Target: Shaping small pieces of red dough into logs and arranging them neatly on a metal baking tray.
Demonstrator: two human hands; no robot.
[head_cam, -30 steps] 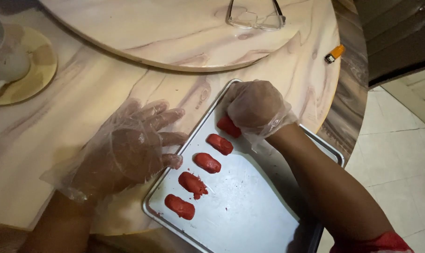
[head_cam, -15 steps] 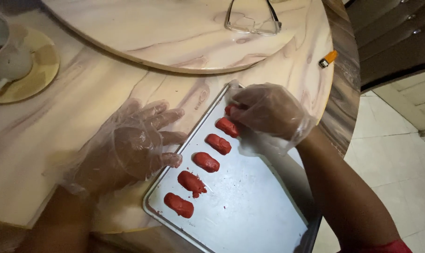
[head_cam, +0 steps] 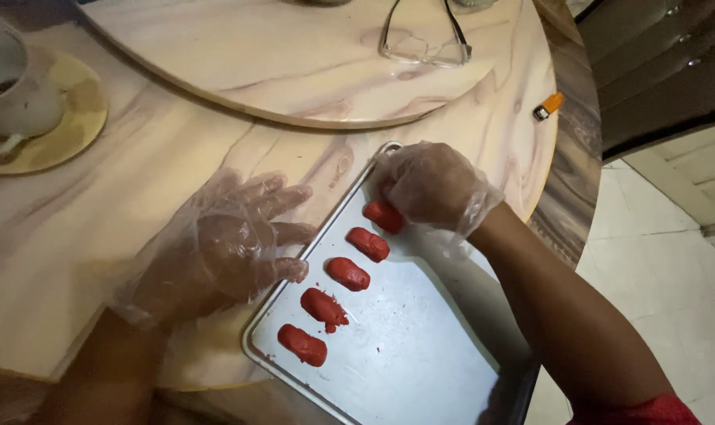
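Head view: five red dough pieces lie in a slanted row on a metal tray [head_cam: 420,354], each a short, smooth oblong. The right hand [head_cam: 432,185], in a clear plastic glove, curls its fingers down onto the top piece [head_cam: 383,216], pinching it against the tray. The left hand [head_cam: 224,248], also gloved, lies flat and spread on the tabletop [head_cam: 137,181], fingertips touching the tray's rim beside the third piece [head_cam: 348,274].

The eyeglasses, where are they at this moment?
In the head view the eyeglasses lie at the top, right of centre, on the raised round marble turntable, beyond the metal tray and left of the small orange lighter.
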